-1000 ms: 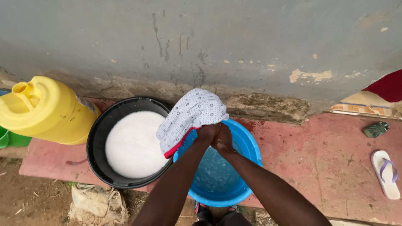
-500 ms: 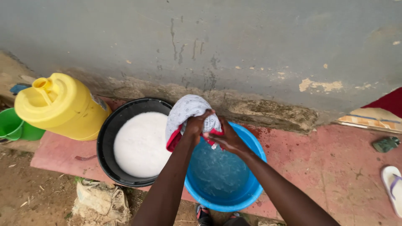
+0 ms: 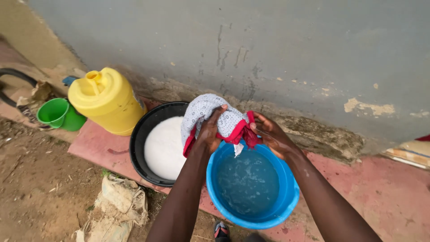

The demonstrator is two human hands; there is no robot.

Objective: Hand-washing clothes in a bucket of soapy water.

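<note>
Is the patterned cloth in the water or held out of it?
Out: both hands, left and right, hold the cloth bunched above the blue basin.

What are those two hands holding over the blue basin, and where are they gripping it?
Both grip a white patterned cloth with red trim: left hand on its bunched middle, right hand on the red-edged end.

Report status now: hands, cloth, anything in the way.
Left hand and right hand both gripping the cloth. Cloth bunched above the blue basin of water. Black basin of suds alongside; nothing blocking.
</note>
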